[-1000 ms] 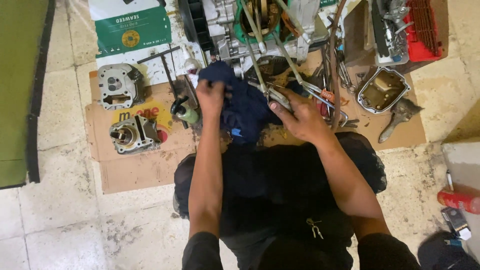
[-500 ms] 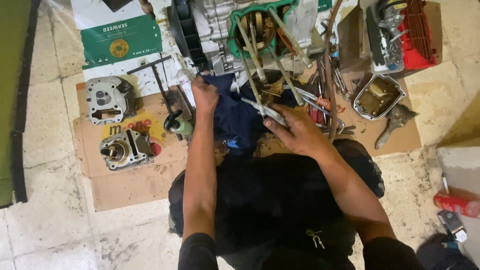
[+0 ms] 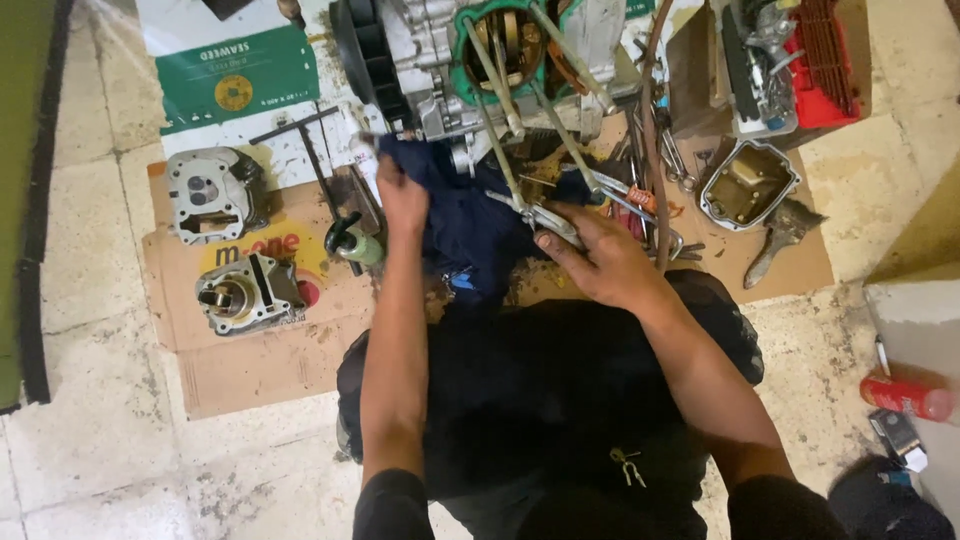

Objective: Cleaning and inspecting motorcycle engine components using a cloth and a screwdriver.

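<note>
My left hand (image 3: pixel 402 195) grips the dark blue rag (image 3: pixel 465 215), bunched just right of its fingers toward my right hand (image 3: pixel 600 262), whose fingers rest flat on tools (image 3: pixel 560 222).

Both arms outstretched, fingers (image 3: pixel 556 243) curled

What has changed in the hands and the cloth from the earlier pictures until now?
The left hand moved up with the dark blue cloth toward the engine block, keeping its grip. The right hand stayed low on the metal tools beside the long studs. The cylinder head, cylinder and metal cover did not move on the cardboard.
</note>
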